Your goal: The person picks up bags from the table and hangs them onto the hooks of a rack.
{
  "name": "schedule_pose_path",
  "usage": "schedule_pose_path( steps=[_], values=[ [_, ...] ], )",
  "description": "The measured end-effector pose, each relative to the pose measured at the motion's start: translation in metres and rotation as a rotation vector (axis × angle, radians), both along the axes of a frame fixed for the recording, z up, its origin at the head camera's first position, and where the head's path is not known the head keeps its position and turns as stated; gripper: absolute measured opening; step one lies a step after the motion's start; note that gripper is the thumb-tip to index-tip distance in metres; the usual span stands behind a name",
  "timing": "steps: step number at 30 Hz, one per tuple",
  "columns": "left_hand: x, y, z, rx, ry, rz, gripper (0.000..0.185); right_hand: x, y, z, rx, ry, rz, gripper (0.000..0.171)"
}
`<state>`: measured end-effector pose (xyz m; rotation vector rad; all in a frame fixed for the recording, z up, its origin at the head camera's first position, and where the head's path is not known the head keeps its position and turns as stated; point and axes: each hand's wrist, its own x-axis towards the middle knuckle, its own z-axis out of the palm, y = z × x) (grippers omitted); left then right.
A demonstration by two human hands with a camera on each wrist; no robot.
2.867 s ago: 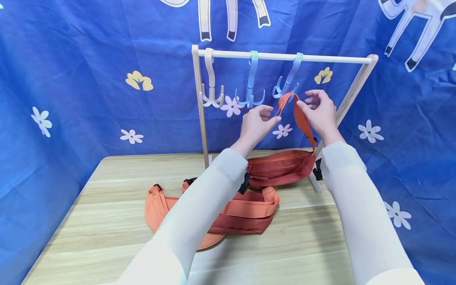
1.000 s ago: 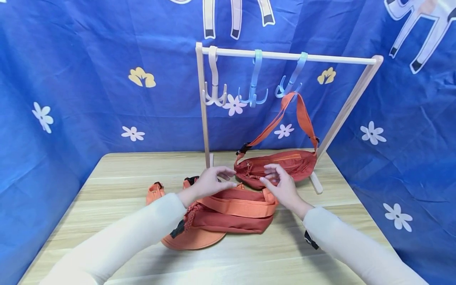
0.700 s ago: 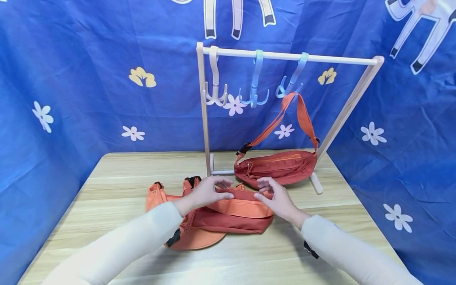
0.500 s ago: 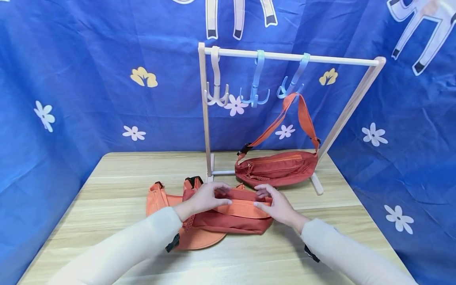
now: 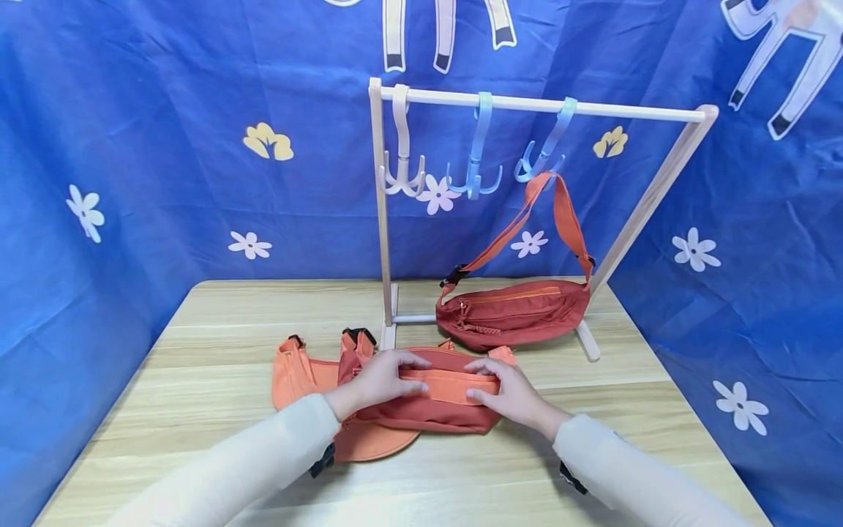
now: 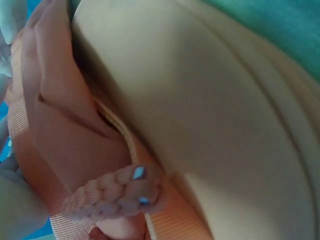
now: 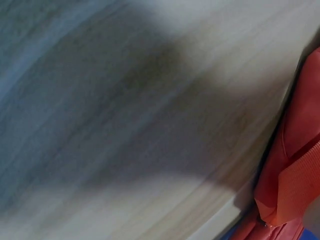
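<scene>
A dark-red waist bag (image 5: 431, 417) with an orange strap (image 5: 451, 388) lies on the table in the head view. My left hand (image 5: 385, 377) is at the strap's left part, thumb in front, fingers above. Opposite it, my right hand (image 5: 510, 391) is at the right part in the same pose. Space still shows between thumb and fingers on both hands. The left wrist view has a braided zipper pull (image 6: 112, 195) close up; the right wrist view catches the bag (image 7: 300, 112) at its edge. Behind, a second red waist bag (image 5: 520, 315) hangs by its orange strap from a blue hook (image 5: 543, 157).
A wooden rack (image 5: 536, 106) also carries a white hook (image 5: 402, 172) and another blue hook (image 5: 474, 172). Under and left of the front bag lie an orange rounded brim-like piece (image 5: 378, 443) and orange fabric (image 5: 290, 377). Blue patterned cloth surrounds the table (image 5: 217, 337).
Earlier, both hands held the rear bag's strap up at the right hook; that bag now hangs there. Both hands have since come down and forward to the front bag's strap.
</scene>
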<state>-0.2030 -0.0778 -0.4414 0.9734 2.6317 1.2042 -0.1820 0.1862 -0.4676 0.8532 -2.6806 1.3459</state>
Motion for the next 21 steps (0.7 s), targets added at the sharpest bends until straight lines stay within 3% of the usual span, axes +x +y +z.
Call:
schedule_pose_path(
  steps=[7, 15, 21],
  values=[
    [0.001, 0.0, -0.005, -0.005, 0.005, 0.019, 0.032, 0.0, 0.001, -0.004, 0.018, 0.001, -0.016, 0.032],
    [0.002, 0.001, -0.008, 0.025, 0.0, 0.038, 0.028, -0.002, 0.0, -0.01, -0.032, 0.028, -0.014, 0.024],
    [0.001, 0.0, -0.006, 0.029, -0.009, 0.011, 0.019, -0.003, 0.0, -0.007, -0.037, 0.035, 0.003, 0.013]
  ],
)
